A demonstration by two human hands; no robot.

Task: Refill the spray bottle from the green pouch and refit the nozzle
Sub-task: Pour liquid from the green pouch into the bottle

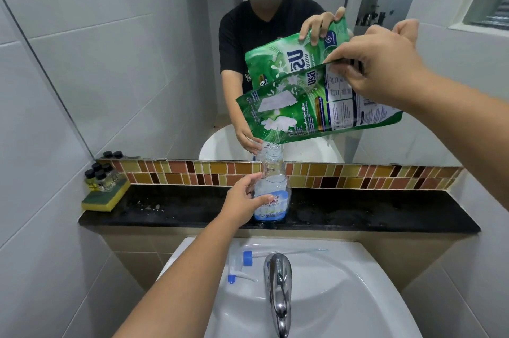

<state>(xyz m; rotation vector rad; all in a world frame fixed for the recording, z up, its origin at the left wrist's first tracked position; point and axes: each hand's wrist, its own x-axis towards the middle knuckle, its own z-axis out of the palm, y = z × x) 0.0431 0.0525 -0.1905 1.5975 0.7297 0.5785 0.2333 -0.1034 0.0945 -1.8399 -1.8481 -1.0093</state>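
Note:
A clear spray bottle [272, 180] with a blue-and-white label stands uncapped on the black ledge [358, 213]. My left hand [245, 200] grips its lower body from the left. My right hand [380, 67] holds the green pouch [303, 114] by its raised upper end, tilted so its lower corner sits right over the bottle's open neck. The white spray nozzle [242, 266] with blue collar and long dip tube lies on the sink rim behind the tap.
A white sink [344, 296] with a chrome tap [278, 288] is below the ledge. A yellow sponge [104, 197] carrying several small black-capped bottles [100, 176] sits at the ledge's left end. A mirror [137, 62] above the tile strip reflects the person and the pouch.

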